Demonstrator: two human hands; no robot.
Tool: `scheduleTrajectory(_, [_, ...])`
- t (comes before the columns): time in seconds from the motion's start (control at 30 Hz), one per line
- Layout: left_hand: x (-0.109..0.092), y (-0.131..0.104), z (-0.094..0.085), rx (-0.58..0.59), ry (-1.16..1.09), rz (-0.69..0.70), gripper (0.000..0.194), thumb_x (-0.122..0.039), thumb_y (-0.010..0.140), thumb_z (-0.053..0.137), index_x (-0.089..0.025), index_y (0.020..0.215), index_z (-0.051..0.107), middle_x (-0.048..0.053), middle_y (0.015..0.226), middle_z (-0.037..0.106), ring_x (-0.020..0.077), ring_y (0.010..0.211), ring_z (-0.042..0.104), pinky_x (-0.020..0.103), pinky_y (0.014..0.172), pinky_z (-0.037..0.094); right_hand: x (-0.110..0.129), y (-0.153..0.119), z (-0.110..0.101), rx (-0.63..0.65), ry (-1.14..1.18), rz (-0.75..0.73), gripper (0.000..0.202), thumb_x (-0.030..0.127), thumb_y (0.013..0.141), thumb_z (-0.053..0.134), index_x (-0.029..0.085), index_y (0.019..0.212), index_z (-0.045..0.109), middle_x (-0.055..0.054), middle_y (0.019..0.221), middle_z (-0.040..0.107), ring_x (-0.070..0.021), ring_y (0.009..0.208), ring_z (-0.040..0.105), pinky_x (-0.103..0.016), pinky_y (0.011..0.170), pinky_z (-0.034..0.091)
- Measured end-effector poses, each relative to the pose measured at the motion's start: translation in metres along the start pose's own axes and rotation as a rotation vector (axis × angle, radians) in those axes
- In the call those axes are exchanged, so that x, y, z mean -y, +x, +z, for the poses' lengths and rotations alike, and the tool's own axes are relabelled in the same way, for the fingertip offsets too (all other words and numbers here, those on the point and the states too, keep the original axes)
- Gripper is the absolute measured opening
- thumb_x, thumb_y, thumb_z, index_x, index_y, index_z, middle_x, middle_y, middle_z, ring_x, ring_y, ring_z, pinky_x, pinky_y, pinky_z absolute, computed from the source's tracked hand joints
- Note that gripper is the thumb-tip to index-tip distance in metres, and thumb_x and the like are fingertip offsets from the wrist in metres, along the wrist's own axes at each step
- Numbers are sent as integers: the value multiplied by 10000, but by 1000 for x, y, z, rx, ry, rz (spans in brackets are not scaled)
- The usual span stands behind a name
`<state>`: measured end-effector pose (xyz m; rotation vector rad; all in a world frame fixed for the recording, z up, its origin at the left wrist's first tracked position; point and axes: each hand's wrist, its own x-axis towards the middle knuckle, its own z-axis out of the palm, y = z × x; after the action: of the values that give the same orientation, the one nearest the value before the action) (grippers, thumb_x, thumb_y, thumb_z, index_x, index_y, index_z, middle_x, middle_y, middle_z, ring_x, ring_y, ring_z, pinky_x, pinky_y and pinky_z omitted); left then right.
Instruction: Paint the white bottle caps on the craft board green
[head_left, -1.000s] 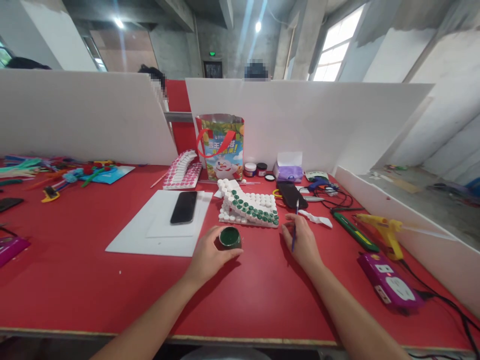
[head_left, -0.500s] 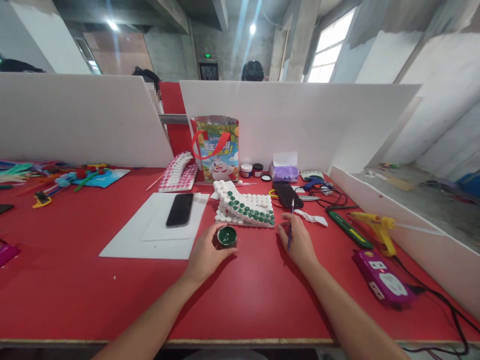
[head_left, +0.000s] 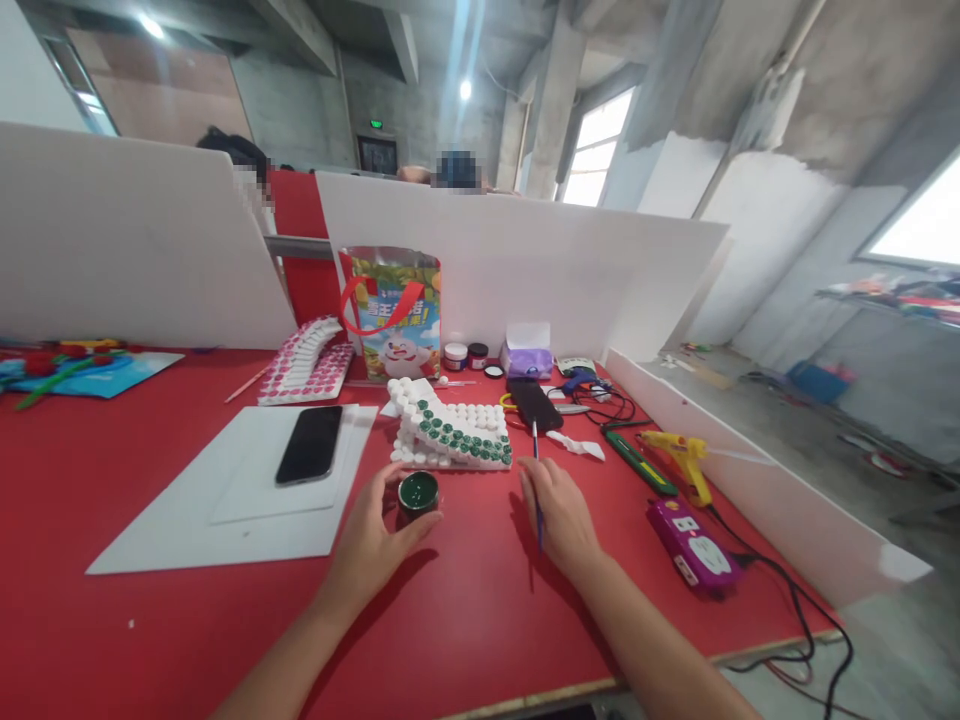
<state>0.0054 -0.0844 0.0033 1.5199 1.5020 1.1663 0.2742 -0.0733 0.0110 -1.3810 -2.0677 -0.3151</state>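
Dark green paint fills a small jar point(head_left: 418, 492), and the fingers and thumb of my left hand point(head_left: 379, 540) are wrapped round it. A thin paintbrush point(head_left: 537, 510) with a blue handle is pinched in my right hand point(head_left: 561, 510), its pale end pointing away from me. Just beyond both hands sits a white model point(head_left: 450, 430) built of round caps, with rows of caps on its sloping part painted green. The brush is apart from both the jar and the model.
Left lies a black phone point(head_left: 310, 445) on white boards point(head_left: 187, 500). Behind stand a colourful bag point(head_left: 397, 315), a pink-and-white cap model point(head_left: 307, 365), paint jars point(head_left: 455, 357) and purple tissues point(head_left: 527, 352). On the right are a yellow glue gun point(head_left: 679, 460), a green cutter point(head_left: 639, 462) and a purple power strip point(head_left: 694, 548).
My view has turned to the right, so the things on the table appear further left. Both hands keep hold of the jar and the brush.
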Motion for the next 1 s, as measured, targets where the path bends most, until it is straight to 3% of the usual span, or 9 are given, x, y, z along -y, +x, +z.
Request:
scheduleTrajectory(0.17, [-2,-2,-3,28,-53,-39,715,-680,844,640,-226,1377,499,161,1380,615,325,1226,634,532,1073,511,5,-2,-7,62,-191,-230,296,213,1062,443,172,1272,648,-95,922,644,-210,771,600,-313,689,440])
scheduleTrajectory(0.3, [-6,-3,-3,40,-53,-37,691,-691,846,640,-232,1351,535,151,1389,619,332,1236,638,536,1091,496,3,-2,-5,154,-268,-332,265,216,1063,474,139,1237,657,-122,952,670,-232,848,625,-346,752,460])
scheduleTrajectory(0.5, [-4,-3,-2,54,-97,-41,668,-681,876,606,-221,1354,526,153,1353,631,300,1155,672,492,1026,545,3,4,5,245,-268,-360,332,76,1004,508,153,1300,636,-161,1068,684,-256,934,640,-378,812,495])
scheduleTrajectory(1.0, [-4,-3,-2,43,-54,-10,625,-667,896,588,-231,1343,550,143,1327,653,307,1168,666,498,1030,539,5,1,3,264,-245,-368,361,40,970,554,126,1316,613,-159,1091,697,-245,887,668,-362,802,525])
